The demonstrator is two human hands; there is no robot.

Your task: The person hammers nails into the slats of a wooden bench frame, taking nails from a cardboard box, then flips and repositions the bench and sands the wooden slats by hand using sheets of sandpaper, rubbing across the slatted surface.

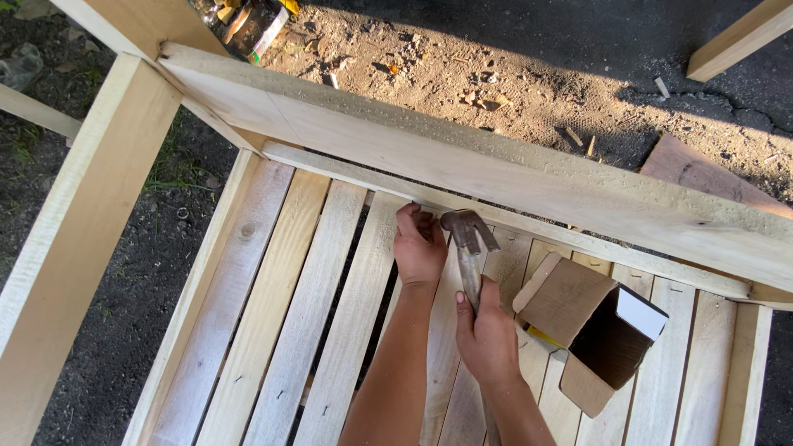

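Hammer gripped; fingers perhaps pinching nail.

Open cardboard box lies on its side on the slats, toward the right edge of the slatted frame, flaps splayed, dark inside, one white flap at its upper right. Thick plank runs diagonally above the slats. Wooden post at left. Beyond: sandy dirt with wood chips, a crumpled can at top.
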